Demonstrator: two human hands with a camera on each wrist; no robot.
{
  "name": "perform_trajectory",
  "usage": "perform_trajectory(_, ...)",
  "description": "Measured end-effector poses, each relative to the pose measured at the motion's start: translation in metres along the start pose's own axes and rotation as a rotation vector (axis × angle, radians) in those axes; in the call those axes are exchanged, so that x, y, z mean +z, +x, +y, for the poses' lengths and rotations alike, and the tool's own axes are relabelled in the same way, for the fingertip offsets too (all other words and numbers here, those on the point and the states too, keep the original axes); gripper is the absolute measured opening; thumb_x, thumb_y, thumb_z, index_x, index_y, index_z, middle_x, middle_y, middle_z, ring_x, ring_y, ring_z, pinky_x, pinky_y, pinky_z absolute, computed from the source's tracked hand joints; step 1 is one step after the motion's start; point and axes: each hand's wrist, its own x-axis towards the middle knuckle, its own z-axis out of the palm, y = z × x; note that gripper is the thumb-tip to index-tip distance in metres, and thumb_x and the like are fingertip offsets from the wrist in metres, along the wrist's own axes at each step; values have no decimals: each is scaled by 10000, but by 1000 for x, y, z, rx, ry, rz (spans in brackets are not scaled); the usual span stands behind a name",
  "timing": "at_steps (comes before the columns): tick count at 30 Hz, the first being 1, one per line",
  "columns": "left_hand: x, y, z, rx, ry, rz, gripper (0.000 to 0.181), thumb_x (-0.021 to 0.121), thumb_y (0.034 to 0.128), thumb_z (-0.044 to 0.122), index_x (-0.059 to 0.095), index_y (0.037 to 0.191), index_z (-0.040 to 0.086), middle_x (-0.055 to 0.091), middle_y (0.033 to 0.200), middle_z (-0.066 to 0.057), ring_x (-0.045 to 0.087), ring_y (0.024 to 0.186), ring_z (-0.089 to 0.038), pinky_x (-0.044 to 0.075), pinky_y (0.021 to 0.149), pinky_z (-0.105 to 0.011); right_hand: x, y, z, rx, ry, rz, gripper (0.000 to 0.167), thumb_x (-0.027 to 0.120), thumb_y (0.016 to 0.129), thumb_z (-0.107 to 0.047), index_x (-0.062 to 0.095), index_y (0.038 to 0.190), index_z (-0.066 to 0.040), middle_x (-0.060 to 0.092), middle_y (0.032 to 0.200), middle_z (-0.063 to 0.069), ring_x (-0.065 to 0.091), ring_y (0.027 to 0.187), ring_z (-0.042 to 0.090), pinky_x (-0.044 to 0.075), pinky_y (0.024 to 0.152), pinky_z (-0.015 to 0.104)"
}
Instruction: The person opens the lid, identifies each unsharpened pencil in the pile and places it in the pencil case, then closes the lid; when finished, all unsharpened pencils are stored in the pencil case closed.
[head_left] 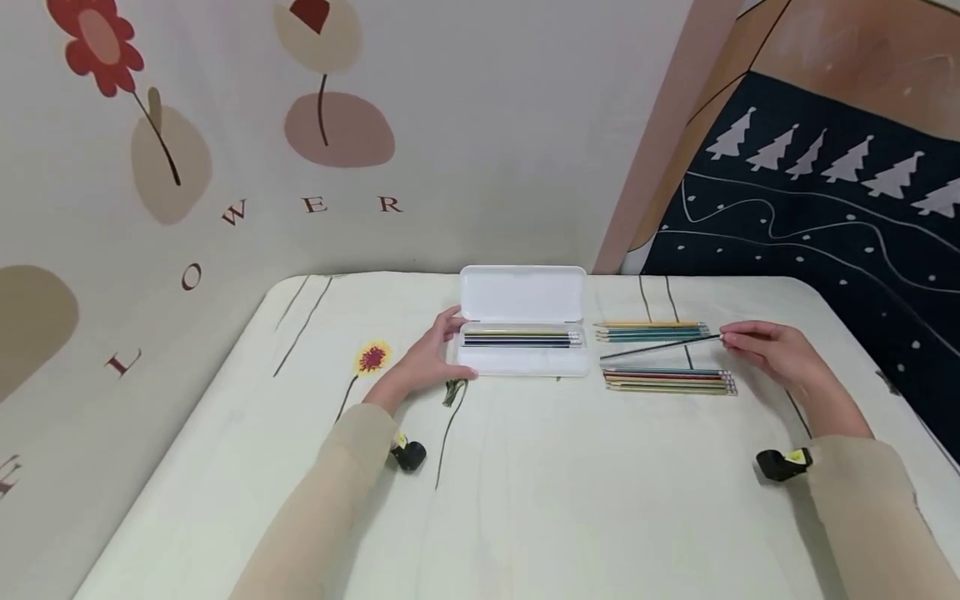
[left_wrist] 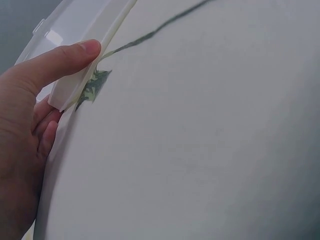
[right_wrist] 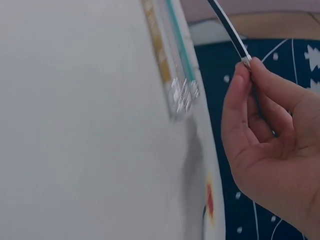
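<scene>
A white plastic pencil case (head_left: 525, 362) lies on the cloth-covered table with its lid (head_left: 522, 293) raised at the back. Several dark pencils and a yellowish one (head_left: 517, 333) lie side by side in its tray. My left hand (head_left: 422, 358) holds the case by its left end; in the left wrist view the thumb (left_wrist: 75, 56) sits on the front wall and the other fingers are partly hidden behind the end. Between thumb and fingertips, my right hand (head_left: 780, 354) pinches one dark pencil (head_left: 660, 347) by its end, its tip pointing left toward the case.
Right of the case lie two groups of pencils: a back group (head_left: 648, 332) in yellow and green, and a front group (head_left: 667, 382) in mixed colours. A pale printed curtain (head_left: 487, 183) hangs behind the table (head_left: 540, 492). Dark tree-patterned fabric (head_left: 810, 217) is at the right.
</scene>
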Motion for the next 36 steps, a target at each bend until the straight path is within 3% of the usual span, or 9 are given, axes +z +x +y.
perform_trajectory(3, 1, 0, 1, 5, -11, 5, 1186, 886, 734, 269, 78, 1596, 165, 367, 1597, -64, 353, 1476, -309, 246, 1251, -480, 10, 2, -8, -38, 95, 25, 165, 698, 920, -104, 752, 927, -260, 720, 918, -162, 691, 871, -41, 573, 782, 124)
perform_trajectory(8, 3, 0, 0, -6, -14, -3, 1187, 885, 737, 269, 73, 1597, 166, 357, 1602, -67, 346, 1479, -309, 243, 1250, -493, 35, 9, -17, -65, 105, 61, 145, 688, 925, -105, 727, 1022, -205, 722, 929, -168, 695, 872, -43, 567, 787, 113)
perform_trajectory(16, 4, 0, 1, -19, -13, -6, 1187, 884, 739, 275, 71, 1597, 167, 351, 1606, -68, 340, 1482, -311, 240, 1249, -506, 76, 27, -19, -21, -200, 146, 480, 672, 952, -263, 568, 1354, -22, 630, 918, -255, 628, 864, -109, 538, 820, 75)
perform_trajectory(20, 3, 1, 1, -19, -15, -1, 1188, 886, 738, 265, 71, 1596, 163, 355, 1603, -64, 345, 1480, -302, 241, 1250, -498, 91, 32, -19, -47, -281, 141, 486, 663, 961, -273, 569, 1349, 6, 611, 903, -272, 605, 854, -109, 524, 796, 49)
perform_trajectory(29, -3, 6, 3, -10, -13, 6, 1190, 887, 735, 277, 74, 1597, 173, 344, 1608, -59, 338, 1479, -305, 240, 1247, -512, 127, 45, -28, -109, -287, 85, 424, 669, 958, -206, 605, 1294, 45, 635, 855, -237, 629, 796, -104, 553, 801, 92)
perform_trajectory(36, 0, 5, 1, -30, -18, -10, 1202, 887, 733, 287, 61, 1600, 185, 331, 1616, -51, 327, 1487, -301, 231, 1249, -517, 155, 56, -23, -109, -363, 38, 354, 664, 962, -205, 660, 1234, 21, 683, 1005, -43, 625, 797, -23, 557, 780, 114)
